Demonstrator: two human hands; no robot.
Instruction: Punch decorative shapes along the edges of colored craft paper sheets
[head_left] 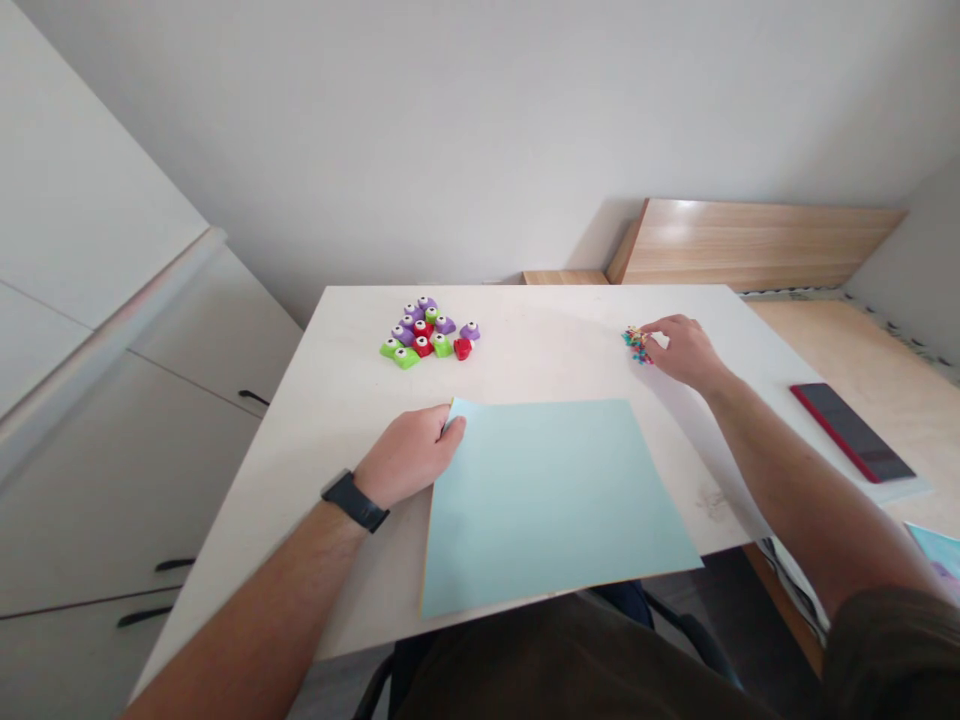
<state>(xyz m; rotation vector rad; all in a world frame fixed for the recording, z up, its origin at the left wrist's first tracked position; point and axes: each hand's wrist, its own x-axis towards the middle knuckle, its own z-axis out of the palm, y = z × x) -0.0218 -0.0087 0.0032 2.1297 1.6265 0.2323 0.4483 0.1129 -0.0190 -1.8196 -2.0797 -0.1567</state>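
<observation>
Take the middle of the blue sheet (555,490) as the centre of your clock. The sheet lies on the white table (300,500), reaching down to its near edge at 6 o'clock, and a thin yellow line shows along its left side. Your left hand (411,456) grips the sheet by its far left corner, toward 10 o'clock, with the thumb on top.

Your right hand (681,350) is at 1 o'clock, its fingertips touching the small pile of colourful bits (637,345). The thumb and forefinger are drawn toward each other, but you can't tell from here whether a bit is between them.

At 11 o'clock sit the eyeball toys (422,346) in purple, green and red, most of them bunched together, with a purple one and a red one a little off to the right. The phone (851,430) lies just short of 3 o'clock, near the table's right edge.

The step in hand looks like steadying the sheet while picking at the pile. Taking up one bit calls for a light, narrow pinch, since they lie crowded together; a broad sweep could scatter them.
</observation>
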